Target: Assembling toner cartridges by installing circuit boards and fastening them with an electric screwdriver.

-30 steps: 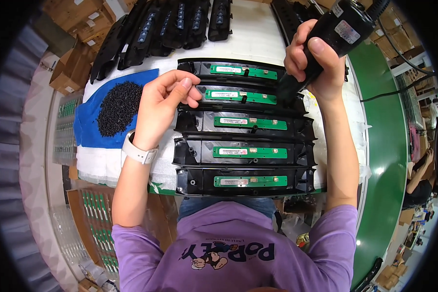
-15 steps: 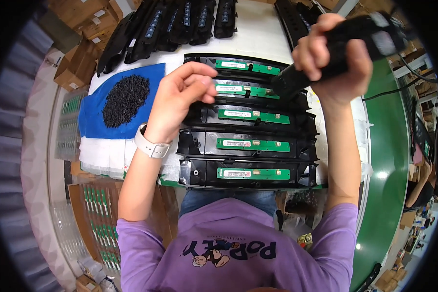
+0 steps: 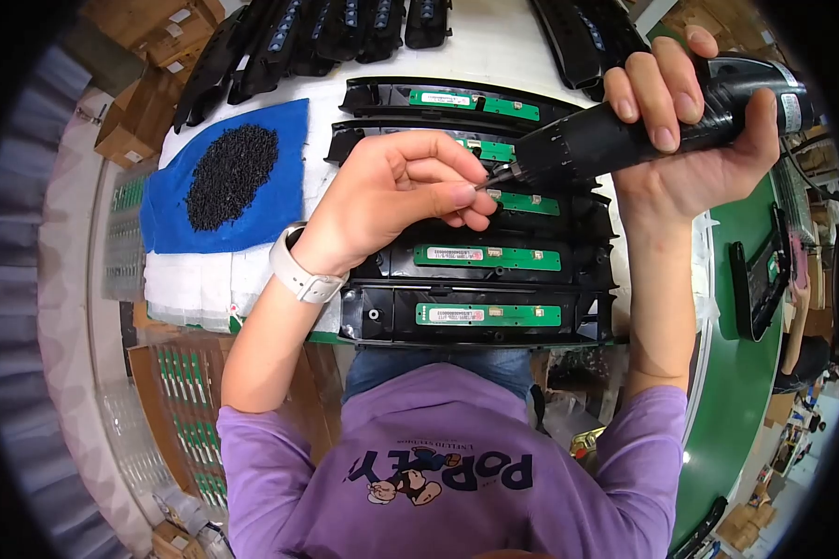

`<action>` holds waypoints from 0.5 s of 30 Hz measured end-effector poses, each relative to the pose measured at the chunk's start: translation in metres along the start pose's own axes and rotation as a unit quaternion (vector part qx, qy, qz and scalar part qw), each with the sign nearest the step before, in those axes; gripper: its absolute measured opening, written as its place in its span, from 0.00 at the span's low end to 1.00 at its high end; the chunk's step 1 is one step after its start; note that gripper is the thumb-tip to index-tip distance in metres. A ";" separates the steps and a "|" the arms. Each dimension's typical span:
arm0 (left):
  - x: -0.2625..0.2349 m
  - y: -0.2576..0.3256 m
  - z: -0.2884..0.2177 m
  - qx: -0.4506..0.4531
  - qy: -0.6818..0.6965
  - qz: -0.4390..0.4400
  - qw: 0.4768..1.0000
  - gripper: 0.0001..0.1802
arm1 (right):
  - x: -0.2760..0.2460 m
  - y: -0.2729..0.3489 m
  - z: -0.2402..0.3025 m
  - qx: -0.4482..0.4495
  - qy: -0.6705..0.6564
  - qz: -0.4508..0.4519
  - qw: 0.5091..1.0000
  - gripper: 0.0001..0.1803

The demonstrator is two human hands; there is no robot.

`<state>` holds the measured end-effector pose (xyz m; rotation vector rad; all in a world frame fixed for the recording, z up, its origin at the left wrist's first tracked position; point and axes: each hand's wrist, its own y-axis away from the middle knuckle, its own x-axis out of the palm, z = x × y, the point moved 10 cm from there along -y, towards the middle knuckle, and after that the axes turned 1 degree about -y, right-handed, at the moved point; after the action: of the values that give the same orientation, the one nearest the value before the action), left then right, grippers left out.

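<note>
My right hand (image 3: pixel 690 189) grips a black electric screwdriver (image 3: pixel 578 149), held nearly level with its bit pointing left. My left hand (image 3: pixel 401 186), a white watch (image 3: pixel 298 272) on its wrist, pinches thumb and fingertips together at the bit's tip. Anything between those fingertips is too small to make out. Beneath both hands lie several long black plastic housings (image 3: pixel 396 307) in a stack of rows, each carrying a narrow green circuit board (image 3: pixel 522 315) with a white label. The hands and tool partly cover the second and third rows from the far side.
On the left, a blue cloth (image 3: pixel 163 219) bears a pile of small black screw-like pieces (image 3: pixel 233 177). More black housings (image 3: pixel 426 23) lie at the far side of the white table. A green surface (image 3: pixel 732 391) runs along the right, and cardboard boxes (image 3: pixel 135 121) stand far left.
My left hand has moved right and nearer from a housing's left part to the bit's tip. The screwdriver has swung out nearly level and shifted right with my right hand.
</note>
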<state>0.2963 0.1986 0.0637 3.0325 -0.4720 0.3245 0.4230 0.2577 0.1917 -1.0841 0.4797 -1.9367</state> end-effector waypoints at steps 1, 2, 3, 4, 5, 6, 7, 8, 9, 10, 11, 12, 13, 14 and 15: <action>0.000 0.000 -0.001 0.006 0.007 0.001 1.000 0.06 | 0.001 0.000 -0.001 0.001 0.000 0.000 1.000 0.25; -0.001 0.000 -0.001 0.011 0.014 0.001 1.000 0.06 | 0.001 0.001 -0.003 0.003 -0.002 -0.003 1.000 0.25; -0.001 0.001 -0.001 0.011 0.014 0.001 1.000 0.06 | 0.001 0.001 -0.004 0.005 -0.003 -0.007 1.000 0.25; -0.001 0.001 -0.001 0.010 0.018 0.001 1.000 0.06 | 0.003 0.002 -0.005 0.005 -0.003 -0.007 1.000 0.25; -0.002 0.002 -0.002 0.009 0.021 0.001 1.000 0.07 | 0.003 0.003 -0.005 0.002 0.004 -0.020 1.000 0.25; -0.002 0.003 -0.002 0.009 0.021 0.000 1.000 0.07 | 0.002 0.004 -0.005 -0.001 0.010 -0.031 0.999 0.25; -0.004 0.003 -0.003 0.014 0.018 -0.003 1.000 0.07 | 0.004 0.005 -0.006 -0.001 0.010 -0.031 0.999 0.25; -0.005 0.004 -0.004 0.020 0.015 -0.006 1.000 0.07 | 0.003 0.007 -0.004 -0.012 0.021 -0.049 0.998 0.25; -0.005 0.004 -0.005 0.020 0.015 -0.006 1.000 0.07 | 0.001 0.009 -0.002 -0.024 0.032 -0.067 0.997 0.25; -0.006 0.004 -0.004 0.013 0.029 -0.008 0.999 0.06 | 0.003 0.010 -0.003 -0.023 0.032 -0.067 0.997 0.25; -0.007 0.004 -0.003 0.007 0.043 -0.011 0.999 0.06 | 0.004 0.010 -0.001 -0.035 0.039 -0.071 0.996 0.25; -0.007 0.004 -0.003 0.007 0.043 -0.011 0.999 0.06 | 0.004 0.011 0.001 -0.047 0.045 -0.075 0.995 0.25; -0.008 0.005 -0.003 0.008 0.040 -0.014 0.999 0.07 | 0.004 0.011 0.000 -0.046 0.045 -0.075 0.995 0.25; -0.008 0.005 -0.002 0.009 0.036 -0.016 0.999 0.08 | 0.006 0.010 0.001 -0.051 0.042 -0.067 0.996 0.25; -0.008 0.005 -0.002 0.009 0.037 -0.014 0.999 0.08 | 0.009 0.010 0.003 -0.056 0.042 -0.061 0.996 0.25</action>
<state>0.2871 0.1968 0.0644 3.0286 -0.4225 0.4400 0.4282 0.2448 0.1911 -1.1279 0.5866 -2.0896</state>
